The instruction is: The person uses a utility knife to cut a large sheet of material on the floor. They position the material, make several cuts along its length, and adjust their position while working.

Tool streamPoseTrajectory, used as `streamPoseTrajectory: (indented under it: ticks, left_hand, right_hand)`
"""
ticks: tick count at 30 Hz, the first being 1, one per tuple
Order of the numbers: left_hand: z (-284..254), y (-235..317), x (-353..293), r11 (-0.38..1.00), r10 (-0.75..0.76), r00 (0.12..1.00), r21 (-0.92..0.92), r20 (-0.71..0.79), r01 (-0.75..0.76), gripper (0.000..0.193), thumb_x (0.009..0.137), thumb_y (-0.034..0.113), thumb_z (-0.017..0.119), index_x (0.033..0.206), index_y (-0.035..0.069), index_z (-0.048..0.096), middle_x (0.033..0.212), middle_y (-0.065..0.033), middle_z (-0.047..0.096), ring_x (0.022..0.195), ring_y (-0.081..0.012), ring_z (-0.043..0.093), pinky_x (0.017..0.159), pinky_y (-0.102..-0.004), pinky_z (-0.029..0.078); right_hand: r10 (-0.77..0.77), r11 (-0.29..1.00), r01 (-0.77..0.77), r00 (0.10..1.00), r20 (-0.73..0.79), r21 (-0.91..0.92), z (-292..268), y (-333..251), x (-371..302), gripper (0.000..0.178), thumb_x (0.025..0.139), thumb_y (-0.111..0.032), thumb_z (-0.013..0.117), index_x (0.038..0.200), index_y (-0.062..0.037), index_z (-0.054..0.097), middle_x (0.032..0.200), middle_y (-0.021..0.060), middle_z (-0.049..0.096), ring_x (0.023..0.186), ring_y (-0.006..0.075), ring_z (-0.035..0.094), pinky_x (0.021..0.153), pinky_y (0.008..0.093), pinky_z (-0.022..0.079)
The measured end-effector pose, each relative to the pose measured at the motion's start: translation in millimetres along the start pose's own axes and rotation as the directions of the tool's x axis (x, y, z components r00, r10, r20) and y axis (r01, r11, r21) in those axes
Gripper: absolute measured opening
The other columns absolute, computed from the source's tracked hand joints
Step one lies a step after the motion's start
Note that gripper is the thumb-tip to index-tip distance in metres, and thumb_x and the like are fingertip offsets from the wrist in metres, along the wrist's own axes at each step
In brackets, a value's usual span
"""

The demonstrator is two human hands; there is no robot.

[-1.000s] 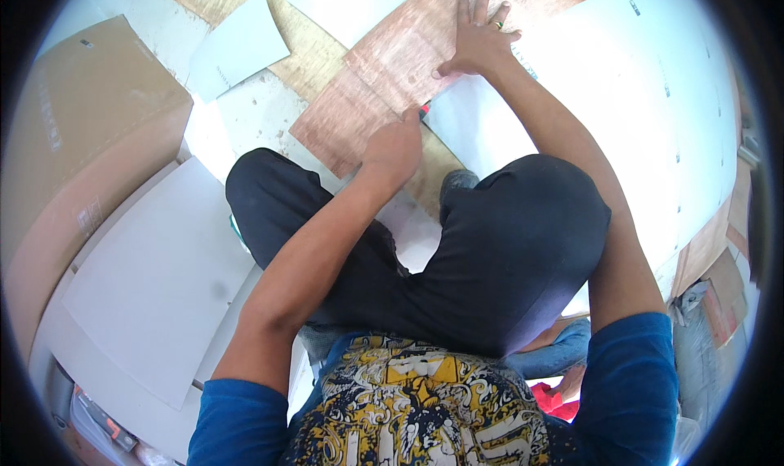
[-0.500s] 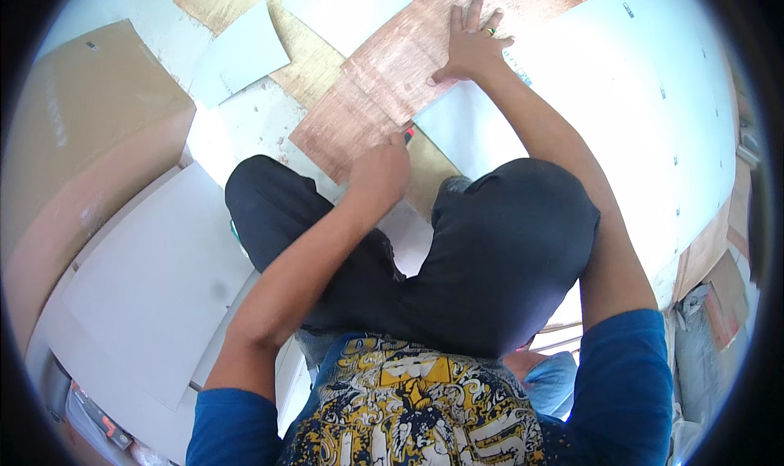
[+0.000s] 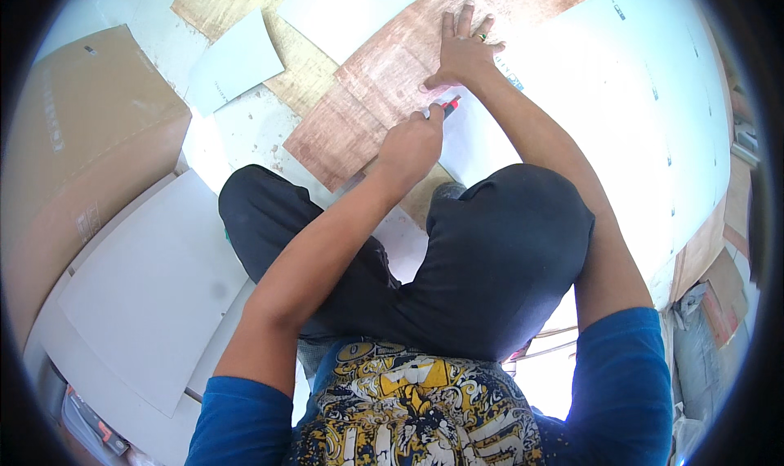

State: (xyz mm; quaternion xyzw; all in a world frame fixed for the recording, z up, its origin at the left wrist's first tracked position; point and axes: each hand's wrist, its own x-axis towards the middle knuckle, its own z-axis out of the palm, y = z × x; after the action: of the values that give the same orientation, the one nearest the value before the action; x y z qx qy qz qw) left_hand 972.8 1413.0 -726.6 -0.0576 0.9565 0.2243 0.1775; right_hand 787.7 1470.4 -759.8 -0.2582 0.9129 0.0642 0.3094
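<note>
My left hand (image 3: pixel 412 149) is closed around a small red and black utility knife (image 3: pixel 452 106); its tip points up and to the right. The knife is over the lower edge of the reddish plywood strip (image 3: pixel 359 111), beside a white sheet. Whether its blade touches anything cannot be made out. Farther off, my right hand (image 3: pixel 467 60) lies spread on the plywood near the edge of the large white sheet (image 3: pixel 621 131), a green-stoned ring on one finger. Glare washes out much of that sheet.
A big brown cardboard box (image 3: pixel 98 131) stands at the left. White panels (image 3: pixel 155 294) lie below it. Small white offcuts (image 3: pixel 237 62) and pale plywood (image 3: pixel 306 66) lie at the far left. My bent knees in dark trousers (image 3: pixel 506 245) flank the near work area.
My left hand with the utility knife has moved right and slightly away from me. My right hand stays spread on the board, with only a slight shift in view.
</note>
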Motion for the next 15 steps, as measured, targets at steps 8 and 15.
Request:
streamPoseTrajectory:
  ticks: [8, 15]
  left_hand:
    - [16.7, 4.4, 30.3, 0.994, -0.110, 0.989, 0.006, 0.101, 0.109, 0.022, 0.104, 0.015, 0.051, 0.118, -0.002, 0.053, 0.098, -0.0297, 0.070, 0.086, -0.0444, 0.074, 0.076, -0.0533, 0.061]
    - [3.1, 13.8, 38.0, 0.986, -0.168, 0.977, 0.041, 0.132, 0.164, 0.024, 0.102, 0.011, 0.050, 0.120, -0.004, 0.054, 0.099, -0.0274, 0.073, 0.088, -0.0396, 0.077, 0.077, -0.0482, 0.063]
  right_hand:
    - [-0.008, 1.000, 0.008, 1.000, -0.014, -0.013, -2.4, -3.2, 0.5, 0.155, 0.059, -0.065, 0.095, 0.170, -0.0071, 0.004, 0.173, 0.0313, -0.008, 0.153, 0.0662, 0.005, 0.109, 0.0829, 0.033]
    - [0.000, 1.000, -0.001, 1.000, -0.016, -0.012, -1.1, -1.1, -0.7, 0.155, 0.059, -0.064, 0.096, 0.170, -0.0074, 0.005, 0.173, 0.0313, -0.007, 0.153, 0.0661, 0.006, 0.108, 0.0831, 0.033]
